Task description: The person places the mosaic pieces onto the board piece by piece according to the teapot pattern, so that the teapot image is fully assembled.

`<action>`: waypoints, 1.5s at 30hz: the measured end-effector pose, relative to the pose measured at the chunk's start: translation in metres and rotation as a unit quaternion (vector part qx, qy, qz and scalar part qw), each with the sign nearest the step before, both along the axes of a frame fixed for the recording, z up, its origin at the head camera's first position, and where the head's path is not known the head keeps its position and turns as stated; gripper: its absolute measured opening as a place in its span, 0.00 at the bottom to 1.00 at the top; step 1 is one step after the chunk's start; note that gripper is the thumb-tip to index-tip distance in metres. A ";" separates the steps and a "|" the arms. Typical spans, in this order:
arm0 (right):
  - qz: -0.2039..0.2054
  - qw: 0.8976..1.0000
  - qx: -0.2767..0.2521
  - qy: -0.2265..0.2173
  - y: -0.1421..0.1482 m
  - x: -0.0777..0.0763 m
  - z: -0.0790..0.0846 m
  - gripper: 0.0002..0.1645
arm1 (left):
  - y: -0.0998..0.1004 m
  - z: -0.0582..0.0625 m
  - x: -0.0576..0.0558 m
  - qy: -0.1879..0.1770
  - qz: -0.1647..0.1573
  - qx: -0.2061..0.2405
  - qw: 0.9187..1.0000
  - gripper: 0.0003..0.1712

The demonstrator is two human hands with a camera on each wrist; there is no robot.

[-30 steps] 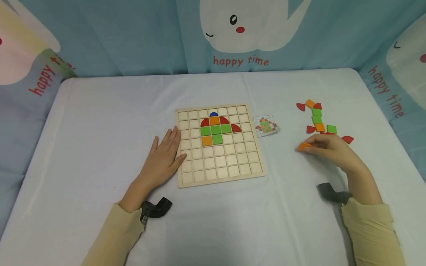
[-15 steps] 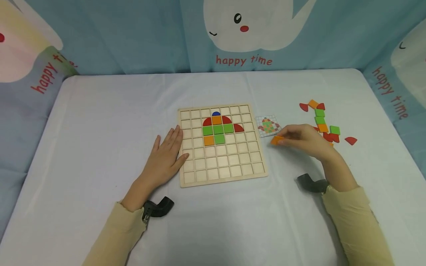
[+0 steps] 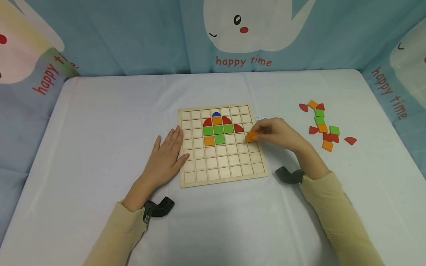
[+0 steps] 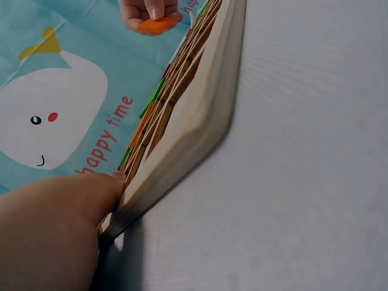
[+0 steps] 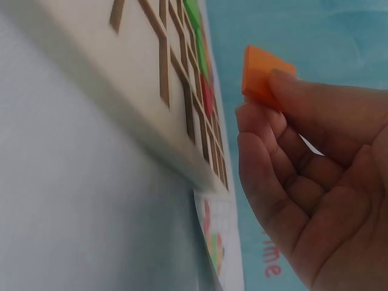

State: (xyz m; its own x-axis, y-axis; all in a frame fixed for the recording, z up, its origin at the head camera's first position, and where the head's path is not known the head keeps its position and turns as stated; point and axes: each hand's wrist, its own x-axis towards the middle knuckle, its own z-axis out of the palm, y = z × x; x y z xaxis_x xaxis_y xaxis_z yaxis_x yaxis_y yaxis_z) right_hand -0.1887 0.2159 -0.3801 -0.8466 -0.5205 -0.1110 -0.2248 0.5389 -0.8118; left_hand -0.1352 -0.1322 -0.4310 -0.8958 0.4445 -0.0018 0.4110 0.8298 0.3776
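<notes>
A wooden grid board [image 3: 213,162] lies in the middle of the table, with green, orange, red and blue pieces set in its upper cells. My left hand [image 3: 163,159] rests flat along the board's left edge, fingers straight, thumb over the rim. In the left wrist view that thumb [image 4: 103,191] lies on the board's edge. Between thumb and fingers my right hand [image 3: 277,133] pinches an orange square tile [image 5: 264,76], held above the board's right side. The right wrist view shows the tile raised clear of the board. Part of the pattern card [image 3: 265,118] is hidden behind the right hand.
Loose red, green and orange pieces lie scattered at the right, among them an orange square [image 3: 327,146] and a red quarter-round piece [image 3: 350,140]. A blue printed curtain [image 3: 133,37] stands behind the white-covered table [image 3: 213,221].
My right hand has carried the orange tile leftward from beside the loose pieces, past the card, to over the board's right side. The left hand has stayed on the board's edge.
</notes>
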 end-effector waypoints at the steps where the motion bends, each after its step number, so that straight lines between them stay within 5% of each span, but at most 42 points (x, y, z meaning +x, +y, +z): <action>1: 0.002 1.000 -0.003 -0.005 -0.003 -0.002 -0.001 0.04 | 0.000 0.000 0.000 0.000 0.000 -0.001 1.000 0.41; 45: 0.037 0.998 0.045 -0.016 -0.051 -0.028 -0.009 0.04 | 0.000 0.000 0.000 0.004 -0.002 0.001 1.000 0.41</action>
